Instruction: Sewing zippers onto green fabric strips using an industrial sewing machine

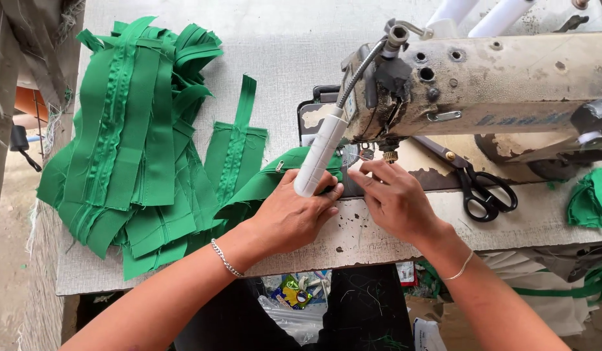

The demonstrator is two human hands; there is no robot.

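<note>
1. Left hand: palm down, fingers flat, pressing green fabric onto the surface.
2. Right hand: fingertips pinched together beside the needle.
3. Fabric: folded green piece, under the sewing machine.

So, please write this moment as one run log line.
left hand: pressing green fabric piece | right hand: fingertips near needle | scissors: right of hands

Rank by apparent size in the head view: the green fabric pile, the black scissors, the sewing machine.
1. sewing machine and green fabric pile: they look similar, so no ranking between them
2. black scissors: clearly smallest
</note>
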